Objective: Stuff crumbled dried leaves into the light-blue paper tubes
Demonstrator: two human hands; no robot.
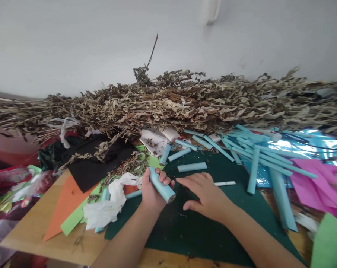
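My left hand is wrapped round a thick light-blue paper roll, which tilts down to the right. Brown plant matter shows in its lower end. Just to the right, my right hand is spread over the dark green sheet, fingers apart and holding nothing. A thin white stick lies beyond its knuckles. Another short blue roll rests on the sheet above that hand. Beside my left wrist is a crumpled white tissue.
Dried leafy stalks are heaped along the wall. Many blue paper tubes lie at the right, near pink paper and shiny blue foil. Black paper, orange paper and green strips lie at the left.
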